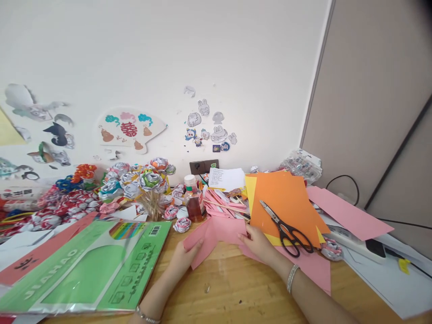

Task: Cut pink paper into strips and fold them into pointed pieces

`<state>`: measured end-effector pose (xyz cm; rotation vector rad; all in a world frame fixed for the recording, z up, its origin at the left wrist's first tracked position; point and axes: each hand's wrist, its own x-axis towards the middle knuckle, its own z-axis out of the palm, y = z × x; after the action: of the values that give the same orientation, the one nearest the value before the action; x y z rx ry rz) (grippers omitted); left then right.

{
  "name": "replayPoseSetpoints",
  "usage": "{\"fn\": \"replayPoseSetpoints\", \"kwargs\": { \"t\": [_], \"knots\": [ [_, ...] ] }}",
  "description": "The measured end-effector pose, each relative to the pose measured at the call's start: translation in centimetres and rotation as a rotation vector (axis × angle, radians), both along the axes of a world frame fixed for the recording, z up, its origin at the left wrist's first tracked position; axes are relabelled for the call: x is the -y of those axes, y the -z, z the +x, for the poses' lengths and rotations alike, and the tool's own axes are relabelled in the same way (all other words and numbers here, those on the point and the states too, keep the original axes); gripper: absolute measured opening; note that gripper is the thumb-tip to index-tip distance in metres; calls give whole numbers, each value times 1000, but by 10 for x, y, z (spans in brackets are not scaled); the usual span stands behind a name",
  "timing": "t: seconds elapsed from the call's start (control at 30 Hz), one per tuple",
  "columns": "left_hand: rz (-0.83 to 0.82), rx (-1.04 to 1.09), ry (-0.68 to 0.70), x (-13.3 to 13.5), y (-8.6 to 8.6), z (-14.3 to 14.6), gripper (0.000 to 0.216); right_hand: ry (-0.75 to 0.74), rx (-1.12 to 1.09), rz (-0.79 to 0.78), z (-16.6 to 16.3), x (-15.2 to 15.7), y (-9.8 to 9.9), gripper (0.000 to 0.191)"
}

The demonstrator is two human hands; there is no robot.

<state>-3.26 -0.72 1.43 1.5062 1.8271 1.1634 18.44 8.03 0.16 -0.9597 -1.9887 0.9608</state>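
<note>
A folded pink sheet of paper (216, 234) lies on the wooden table (236, 288) in front of me. My left hand (184, 258) grips its left edge, fingers pinched on the paper. My right hand (258, 243) pinches the sheet's right edge, thumb on top. Black-handled scissors (286, 229) lie just right of my right hand, on an orange sheet (290, 198) stacked over yellow paper.
A green pack of coloured paper (91, 270) lies at the left. Behind it stand paper roses on sticks (148, 180), loose paper roses (60, 207) and a glue bottle (195, 200). Pink sheets (347, 213), a power strip (357, 238) and cables lie at the right. Stickers cover the wall.
</note>
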Motion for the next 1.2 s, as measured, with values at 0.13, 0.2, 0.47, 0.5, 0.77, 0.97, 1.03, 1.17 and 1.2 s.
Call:
{"fn": "replayPoseSetpoints", "kwargs": {
  "t": [0.13,0.2,0.47,0.5,0.77,0.97,1.03,1.17,1.2],
  "knots": [
    [-22,-54,52,5,-5,1,40,88,-45,-31,2,-7,-1,16],
    [-47,-152,109,10,-10,1,37,126,-54,-60,8,-15,-1,25],
    [-49,-683,-6,41,-24,-15,47,396,322,313,32,-34,3,34],
    [-11,-703,-45,46,-23,-20,45,418,337,399,32,-32,2,35],
    [234,-889,-205,72,17,-47,28,261,240,322,17,-12,-6,29],
    [173,-965,-257,68,17,-49,34,239,187,272,17,-8,-8,26],
    [40,-1040,-340,75,12,-51,40,227,161,280,17,-6,-10,25],
    [-264,-1085,-401,112,1,-73,53,172,132,313,14,-3,-11,23],
    [-334,-1052,-357,124,0,-83,57,158,136,309,13,-3,-10,23]
  ]
}}
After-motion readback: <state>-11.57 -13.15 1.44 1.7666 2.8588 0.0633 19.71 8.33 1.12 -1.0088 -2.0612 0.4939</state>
